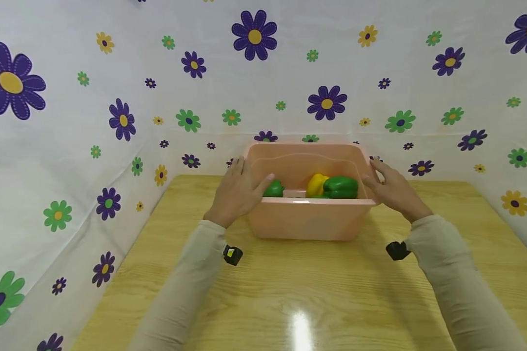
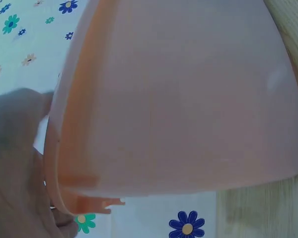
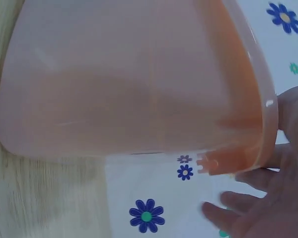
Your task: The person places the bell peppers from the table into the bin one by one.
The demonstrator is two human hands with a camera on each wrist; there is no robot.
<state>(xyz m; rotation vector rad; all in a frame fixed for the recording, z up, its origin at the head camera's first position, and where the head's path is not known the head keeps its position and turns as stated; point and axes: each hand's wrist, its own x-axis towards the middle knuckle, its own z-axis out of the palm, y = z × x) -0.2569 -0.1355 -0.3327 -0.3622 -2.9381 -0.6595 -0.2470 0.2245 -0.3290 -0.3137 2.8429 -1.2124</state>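
A pink plastic bin (image 1: 307, 219) stands upright on the wooden table. My left hand (image 1: 237, 192) grips its left rim, with the thumb reaching over the inner side. In the left wrist view, fingers of the left hand (image 2: 15, 158) wrap the rim near a corner. Across from it, my right hand (image 1: 395, 190) holds the right rim between thumb and fingers. The right wrist view shows the right hand (image 3: 273, 193) with its lower fingers spread outside the rim. Inside lie a green bell pepper (image 1: 274, 188) at left, and a yellow bell pepper (image 1: 316, 184) beside another green bell pepper (image 1: 340, 187) at right.
The bin stands near the back of the wooden table (image 1: 263, 292). Behind and at both sides hangs a white flowered cloth (image 1: 281, 73). Small black cameras (image 1: 233, 255) sit at both wrists.
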